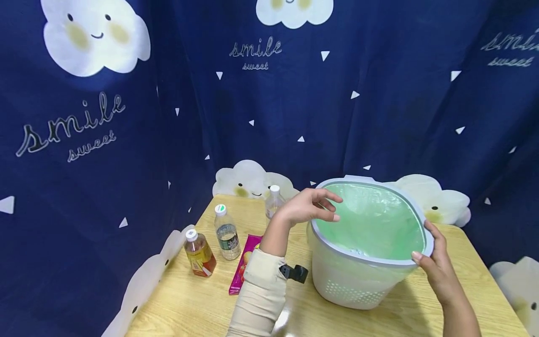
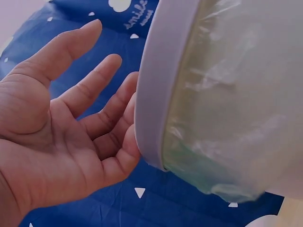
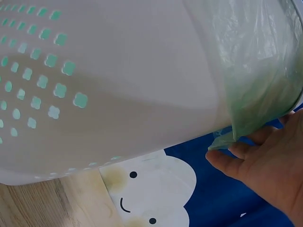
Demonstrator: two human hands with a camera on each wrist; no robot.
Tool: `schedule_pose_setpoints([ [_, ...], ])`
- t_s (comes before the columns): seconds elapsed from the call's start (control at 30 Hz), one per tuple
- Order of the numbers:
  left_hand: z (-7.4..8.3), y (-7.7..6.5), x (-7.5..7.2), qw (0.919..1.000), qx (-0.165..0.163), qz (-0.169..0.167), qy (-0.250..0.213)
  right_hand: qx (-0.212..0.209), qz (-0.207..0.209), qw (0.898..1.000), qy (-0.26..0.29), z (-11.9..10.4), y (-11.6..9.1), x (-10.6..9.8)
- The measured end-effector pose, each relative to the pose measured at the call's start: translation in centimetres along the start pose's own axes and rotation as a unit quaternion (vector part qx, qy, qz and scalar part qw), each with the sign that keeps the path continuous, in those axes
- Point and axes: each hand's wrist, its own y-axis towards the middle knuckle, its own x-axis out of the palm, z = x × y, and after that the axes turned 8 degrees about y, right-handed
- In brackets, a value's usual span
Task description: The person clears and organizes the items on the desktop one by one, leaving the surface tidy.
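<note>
A pale bin (image 1: pixel 349 281) stands between the two hands, its mouth turned up toward the person, a translucent green bag (image 1: pixel 370 220) lining it and folding over the lavender rim (image 2: pixel 163 80). The left hand (image 1: pixel 309 207) is at the bin's near-left edge, fingers loosely bent and spread, thumb well away from them; in its wrist view the lower fingers reach the rim, though whether they press it cannot be told. The right hand (image 1: pixel 435 262) grips the opposite edge, thumb over the rim and fingers around the outside, where the bag's loose green corner hangs by the fingertips. Small cut-out holes pattern the bin's lower wall, below and between the hands.

Left of the left hand, on the wooden table (image 1: pixel 168 309), stand a bottle of brown drink (image 1: pixel 200 255) and a clear bottle (image 1: pixel 229 238); another white-capped bottle (image 1: pixel 274 201) is partly hidden just behind that hand. A purple packet (image 1: pixel 238 276) lies beside the left sleeve (image 1: pixel 261 290). Beyond both hands hangs a blue curtain (image 1: pixel 273 117) with smiling clouds.
</note>
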Motion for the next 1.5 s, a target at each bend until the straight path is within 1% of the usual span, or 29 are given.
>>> schedule_pose_setpoints([
  [0.1,-0.3,-0.6,0.3,0.9998,0.01,0.016,-0.005,-0.003,0.001,1.0,0.005,0.0,-0.1,0.0],
  [0.2,-0.6,-1.2,0.7,0.999,0.018,0.033,-0.025,-0.009,0.003,1.0,0.01,0.0,-0.1,0.0],
  [0.33,-1.2,-2.1,1.2,0.9956,0.025,0.079,-0.043,-0.01,-0.003,1.0,0.012,0.1,0.0,0.1],
  [0.47,-1.9,-3.1,1.8,0.9892,0.027,0.132,-0.058,-0.009,-0.003,1.0,0.005,0.2,0.1,0.2],
  [0.6,-2.5,-4.3,2.4,0.9818,0.021,0.168,-0.085,-0.012,0.0,1.0,0.01,0.2,-0.1,0.1],
  [0.73,-2.0,-6.0,2.5,0.9754,0.014,0.197,-0.098,-0.012,-0.003,1.0,0.015,0.3,-0.4,-0.1],
  [0.83,-1.7,-7.2,2.4,0.9725,0.012,0.213,-0.094,-0.012,-0.002,1.0,0.012,0.3,-0.4,-0.1],
  [1.0,-2.5,-8.4,2.2,0.9686,-0.003,0.224,-0.108,-0.015,0.003,1.0,0.021,0.4,-0.3,-0.2],
  [1.13,-3.2,-9.2,2.4,0.9661,-0.016,0.227,-0.122,-0.016,0.003,0.999,0.028,0.3,-0.2,-0.3],
  [1.27,-4.5,-9.7,2.6,0.9636,-0.025,0.238,-0.12,-0.017,0.005,0.999,0.036,0.3,-0.2,-0.2],
  [1.43,-5.9,-10.5,2.2,0.9596,-0.028,0.257,-0.113,-0.014,0.01,0.999,0.047,0.4,-0.1,0.1],
  [1.5,-6.2,-10.9,1.9,0.9581,-0.029,0.263,-0.109,-0.013,0.012,0.999,0.046,0.3,-0.2,0.1],
])
